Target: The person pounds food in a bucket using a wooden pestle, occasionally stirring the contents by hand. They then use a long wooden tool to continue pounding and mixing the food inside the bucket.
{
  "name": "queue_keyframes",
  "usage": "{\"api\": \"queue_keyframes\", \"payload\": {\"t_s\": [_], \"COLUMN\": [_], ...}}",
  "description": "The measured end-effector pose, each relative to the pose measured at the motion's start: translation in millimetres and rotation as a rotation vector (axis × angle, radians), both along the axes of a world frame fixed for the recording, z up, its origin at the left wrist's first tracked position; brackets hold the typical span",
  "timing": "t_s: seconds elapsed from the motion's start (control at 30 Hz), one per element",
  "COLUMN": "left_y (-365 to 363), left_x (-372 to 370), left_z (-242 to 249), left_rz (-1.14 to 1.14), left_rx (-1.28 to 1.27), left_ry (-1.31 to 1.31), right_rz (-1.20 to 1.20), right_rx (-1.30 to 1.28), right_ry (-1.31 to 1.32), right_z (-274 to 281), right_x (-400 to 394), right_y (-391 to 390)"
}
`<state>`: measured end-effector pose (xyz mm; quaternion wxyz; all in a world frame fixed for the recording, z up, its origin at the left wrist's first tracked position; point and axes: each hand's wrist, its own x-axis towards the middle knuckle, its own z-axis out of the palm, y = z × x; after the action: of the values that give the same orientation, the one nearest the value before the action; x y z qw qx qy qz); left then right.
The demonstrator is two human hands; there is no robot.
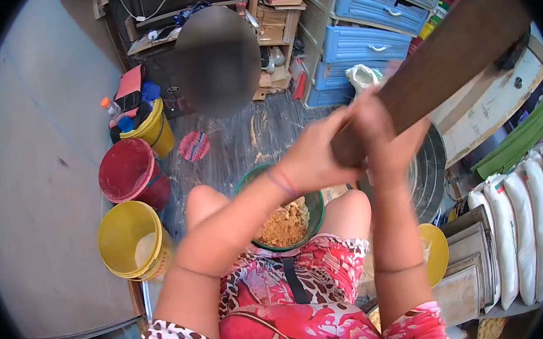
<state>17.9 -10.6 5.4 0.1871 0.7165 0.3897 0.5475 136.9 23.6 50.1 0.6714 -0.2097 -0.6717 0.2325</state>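
Both of my hands are wrapped around a thick dark wooden beam (447,53), raised in front of me and slanting to the upper right. My left hand (318,150), with thin bands at the wrist, grips it near its lower end. My right hand (384,138) closes on it from the right side and is blurred. Below my hands, between my knees, stands a green tub (319,223) holding a crumbly golden-brown mass (287,225). My left forearm hides part of the tub.
To the left stand a yellow bucket (112,236), a red bucket (115,172) and a filled yellow bucket (161,130). A round dark tray (434,176), a yellow bowl (439,252), stacked boards (462,288) and white packs (525,232) are on the right. Blue drawers (366,41) stand ahead.
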Motion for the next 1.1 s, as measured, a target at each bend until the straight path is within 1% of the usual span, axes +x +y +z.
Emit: {"api": "queue_keyframes", "payload": {"t_s": [0.03, 0.07, 0.1, 0.13, 0.17, 0.2, 0.27, 0.33, 0.37, 0.4, 0.43, 0.47, 0.5, 0.53, 0.57, 0.6, 0.63, 0.7, 0.73, 0.8, 0.83, 0.9, 0.93, 0.97, 1.0, 1.03, 1.07, 1.1], "left_y": [-1, -10, -17, -11, 3, 3, -2, -5, -1, 7, 3, 1, 14, 13, 13, 20, 14, 12, 8, 3, 5, 16, 13, 10, 6, -2, -5, -9], "left_x": [4, 9, 16, 13, 19, 18, 10, 6, 11, 7, 0, -6, -22, -29, -36, -43, -44, -48, -44, -33, -33, -41, -39, -36, -33, -23, -16, -11], "left_z": [41, 83, 121, 152, 162, 161, 157, 152, 111, 58, -3, -69, -185, -219, -241, -247, -245, -238, -236, -232, -228, -210, -168, -125, -79, -30, 10, 42], "left_rz": [-0.010, 0.044, 0.079, 0.055, 0.161, 0.158, 0.163, 0.170, 0.119, 0.120, 0.131, 0.112, 0.021, -0.054, -0.043, -0.033, -0.034, -0.014, -0.013, 0.081, 0.080, 0.161, 0.074, 0.087, 0.099, 0.102, 0.099, 0.092], "left_rx": [0.149, 0.170, 0.149, 0.160, 0.732, 0.729, 0.510, 0.299, 0.319, 0.208, 0.027, -0.103, -0.369, -0.462, -0.530, -0.583, -0.589, -0.511, -0.508, -0.405, -0.398, -0.414, -0.436, -0.408, -0.384, -0.236, -0.030, 0.045], "left_ry": [0.012, 0.027, -0.046, 0.172, 0.570, 0.570, 0.545, 0.521, 0.003, -0.031, -0.103, -0.167, -0.354, -0.443, -0.365, -0.279, -0.273, -0.095, -0.091, -0.298, -0.299, 0.005, -0.085, -0.018, 0.048, 0.029, 0.046, 0.036], "right_rz": [0.043, -0.009, 0.203, 0.288, 0.329, 0.378, 0.412, 0.350, 0.256, 0.147, 0.136, 0.237, 0.279, 0.509, 0.471, 0.434, 0.432, 0.385, 0.385, 0.360, 0.360, 0.343, 0.253, 0.162, 0.312, 0.347, 0.128, 0.127], "right_rx": [0.154, 0.312, 0.111, 0.176, 0.236, 0.269, 0.274, 0.219, 0.149, 0.083, -0.038, 0.019, 0.042, -0.486, -0.505, -0.507, -0.512, -0.433, -0.429, -0.263, -0.255, -0.009, 0.111, 0.224, 0.032, 0.082, 0.349, 0.333], "right_ry": [-0.029, -0.077, 0.044, 0.012, -0.020, -0.034, -0.035, -0.019, -0.018, -0.058, -0.132, -0.159, -0.306, -0.154, -0.149, -0.140, -0.133, -0.458, -0.454, -0.235, -0.237, -0.129, -0.141, -0.157, -0.108, -0.066, -0.039, -0.043], "right_z": [45, 89, 123, 146, 155, 160, 160, 136, 114, 68, 11, -95, -197, -271, -280, -277, -265, -233, -226, -210, -191, -125, -87, -47, -11, 34, 77, 106], "right_x": [10, 20, 6, 8, 10, 10, 10, 9, 6, 0, -10, -22, -36, -52, -53, -56, -49, -35, -37, -44, -42, -38, -36, -33, -28, -23, -18, -11], "right_y": [6, 15, -14, -16, -11, -9, -4, 3, 7, 11, 3, 41, 49, 29, 19, 21, 16, 17, 16, 17, 15, 10, 12, 14, 10, 7, 4, -4]}}
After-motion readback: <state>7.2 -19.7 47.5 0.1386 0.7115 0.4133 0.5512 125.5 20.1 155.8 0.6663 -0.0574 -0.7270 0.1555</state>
